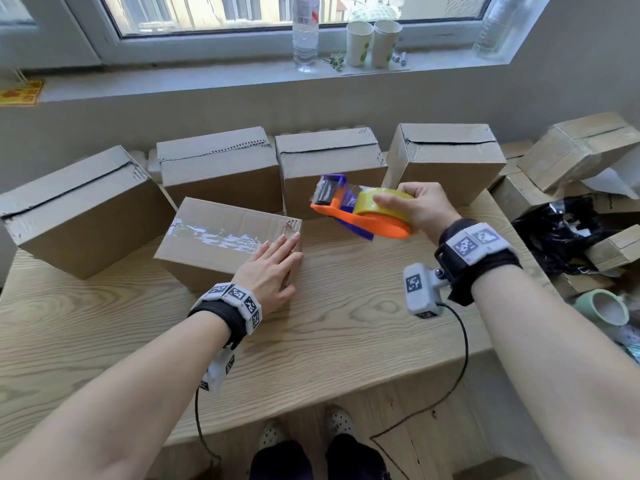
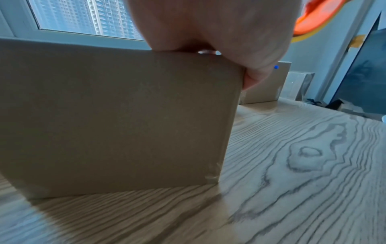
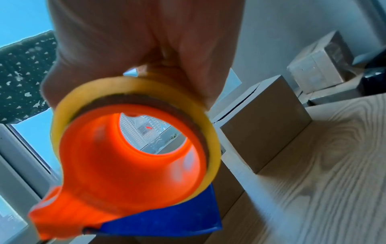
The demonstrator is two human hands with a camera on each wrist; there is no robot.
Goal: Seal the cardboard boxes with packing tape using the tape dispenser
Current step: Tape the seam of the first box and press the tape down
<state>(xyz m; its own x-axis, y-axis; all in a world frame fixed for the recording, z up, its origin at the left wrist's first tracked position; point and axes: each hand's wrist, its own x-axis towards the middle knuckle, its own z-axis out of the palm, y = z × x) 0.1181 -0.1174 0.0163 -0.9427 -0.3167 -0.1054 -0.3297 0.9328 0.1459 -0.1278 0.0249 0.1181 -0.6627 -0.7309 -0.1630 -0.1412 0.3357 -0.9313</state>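
Note:
A cardboard box [image 1: 214, 237] with a strip of clear tape along its top seam sits on the wooden table [image 1: 346, 323], near the middle. My left hand [image 1: 273, 268] lies flat on the box's right top corner, fingers straight, thumb down the side [image 2: 252, 79]. The box's near face [image 2: 117, 122] fills the left wrist view. My right hand [image 1: 415, 206] holds an orange and blue tape dispenser [image 1: 360, 209] with a yellowish tape roll [image 3: 211, 148] in the air, right of the box and above the table. Its cutter end points left.
Several more cardboard boxes [image 1: 221, 168] stand in a row along the back of the table, under the windowsill. A heap of boxes [image 1: 581, 150] and black plastic [image 1: 561, 230] lies at the right. A green cup [image 1: 602, 306] sits at the right edge.

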